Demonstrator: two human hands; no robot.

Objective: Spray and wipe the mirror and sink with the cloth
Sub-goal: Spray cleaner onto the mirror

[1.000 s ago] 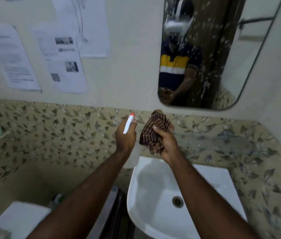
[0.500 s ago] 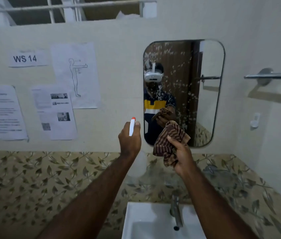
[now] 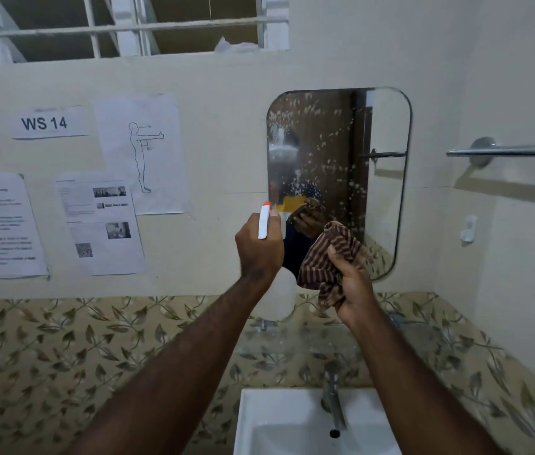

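Note:
A rounded wall mirror [image 3: 384, 178] hangs ahead, speckled with white droplets, with a misty patch at its upper left. My left hand [image 3: 259, 247] grips a white spray bottle [image 3: 280, 295] with a red-tipped nozzle, raised and aimed at the mirror's lower left. Just to its right, my right hand [image 3: 349, 284] clutches a bunched brown striped cloth [image 3: 328, 257] in front of the mirror's lower edge. The white sink [image 3: 279, 425] sits below at the bottom edge, with a metal tap [image 3: 333, 399] over its drain.
A glass shelf [image 3: 299, 339] juts from the leaf-patterned tiles [image 3: 62, 349] between mirror and sink. Paper sheets [image 3: 102, 224] and a "WS 14" sign [image 3: 46, 123] hang on the left wall. A metal towel rail [image 3: 509, 149] and a small hook [image 3: 468, 228] are on the right.
My view has tilted up from the sink to the whole mirror. Both hands rose with the bottle and cloth toward the mirror's lower part. A misty patch now shows on the glass.

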